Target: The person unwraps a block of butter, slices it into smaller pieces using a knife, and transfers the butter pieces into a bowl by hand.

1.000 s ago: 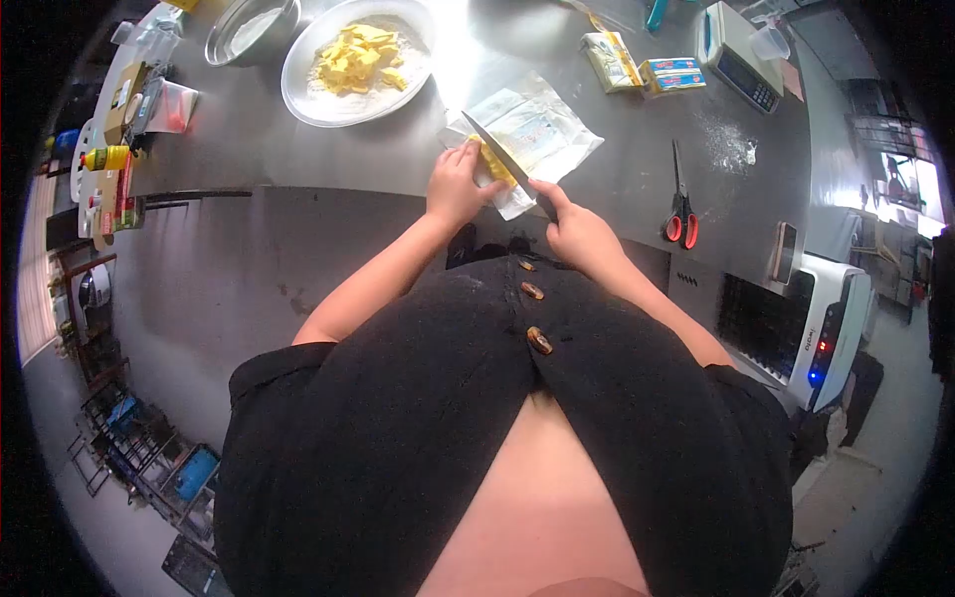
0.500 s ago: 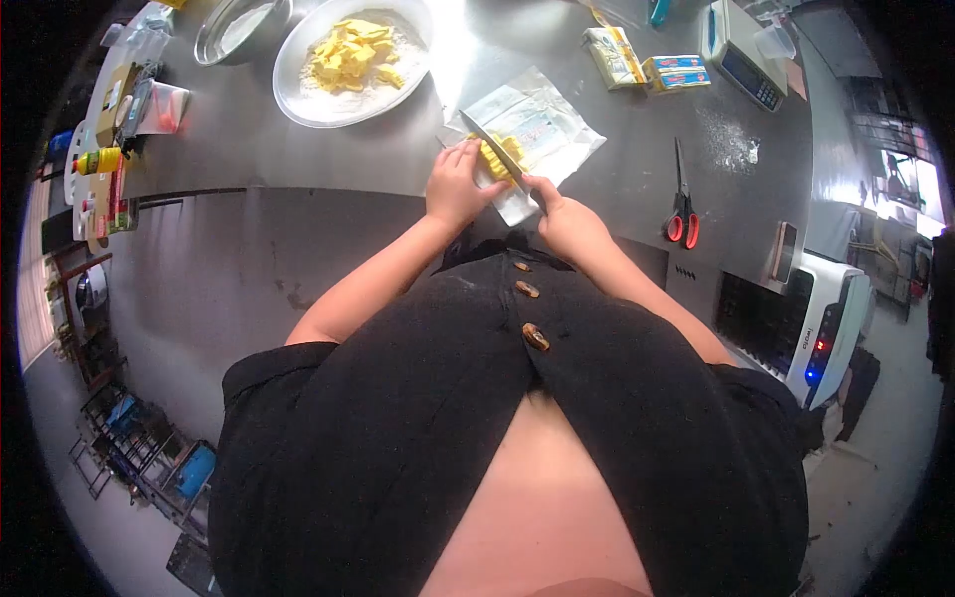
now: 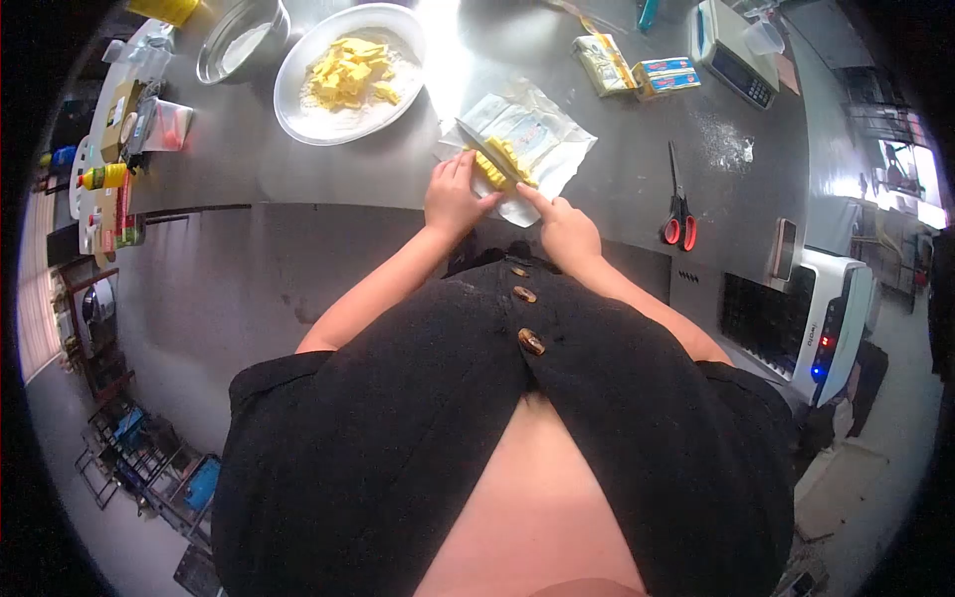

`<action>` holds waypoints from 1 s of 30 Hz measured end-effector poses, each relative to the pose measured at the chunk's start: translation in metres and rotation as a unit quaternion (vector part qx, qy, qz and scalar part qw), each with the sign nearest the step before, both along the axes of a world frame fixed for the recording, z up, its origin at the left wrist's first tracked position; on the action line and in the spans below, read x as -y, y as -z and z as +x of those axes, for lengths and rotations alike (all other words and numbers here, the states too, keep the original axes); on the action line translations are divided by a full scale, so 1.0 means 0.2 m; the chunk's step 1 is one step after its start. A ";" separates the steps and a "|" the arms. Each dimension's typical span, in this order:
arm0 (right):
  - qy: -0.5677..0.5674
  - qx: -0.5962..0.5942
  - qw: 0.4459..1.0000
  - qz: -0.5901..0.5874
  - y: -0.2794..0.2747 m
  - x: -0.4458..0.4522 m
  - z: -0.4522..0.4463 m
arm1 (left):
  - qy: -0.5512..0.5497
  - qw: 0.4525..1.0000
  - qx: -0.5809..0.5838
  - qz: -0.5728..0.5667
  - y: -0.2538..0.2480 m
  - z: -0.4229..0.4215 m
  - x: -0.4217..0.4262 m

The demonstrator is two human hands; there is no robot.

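Observation:
Cut yellow butter (image 3: pixel 488 175) lies on an opened white wrapper (image 3: pixel 563 147) near the front edge of the steel table. My left hand (image 3: pixel 456 199) steadies the butter, with fingertips at its far left side and the thumb at its near end. Across the butter, slanting from far left to near right, runs a knife (image 3: pixel 484 148). My right hand (image 3: pixel 570 235) is closed around its handle, the index finger stretched along it. The palm hides most of the handle. Beyond and to the left, a white bowl (image 3: pixel 289 111) holds flour with butter pieces on top.
Red-handled scissors (image 3: pixel 680 214) lie to the right. Farther back are butter packs (image 3: pixel 667 78) and a kitchen scale (image 3: pixel 731 55). A metal bowl (image 3: pixel 211 68) of white powder stands at the back left. A phone (image 3: pixel 784 249) rests near the right front edge.
The right index finger has stretched forward along the knife, and the blade lies at a slightly different place over the butter. The view has shifted a little. My left hand remains at the butter.

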State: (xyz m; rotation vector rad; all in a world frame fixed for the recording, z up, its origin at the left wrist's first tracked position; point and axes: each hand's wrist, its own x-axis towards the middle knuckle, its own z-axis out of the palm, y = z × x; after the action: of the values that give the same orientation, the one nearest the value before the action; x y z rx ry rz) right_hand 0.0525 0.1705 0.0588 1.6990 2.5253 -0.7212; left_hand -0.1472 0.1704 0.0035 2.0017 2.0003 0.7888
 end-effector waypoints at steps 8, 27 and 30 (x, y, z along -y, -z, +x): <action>-0.029 0.003 0.994 0.101 0.02 -0.07 0.11 | 0.035 0.998 0.025 -0.035 0.01 -0.06 -0.02; -0.028 -0.169 0.973 0.153 -0.57 -0.44 -0.57 | 0.068 0.969 -0.036 0.233 -0.75 -0.43 -0.53; -0.039 -0.175 0.971 0.157 -0.56 -0.46 -0.68 | 0.066 0.975 -0.044 0.208 -0.68 -0.55 -0.58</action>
State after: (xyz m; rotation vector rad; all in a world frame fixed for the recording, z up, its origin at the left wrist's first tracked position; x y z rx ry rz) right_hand -0.0831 0.2628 0.1716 1.6659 3.0746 -0.7022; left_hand -0.2576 0.2858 0.1385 2.4036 1.8374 1.1870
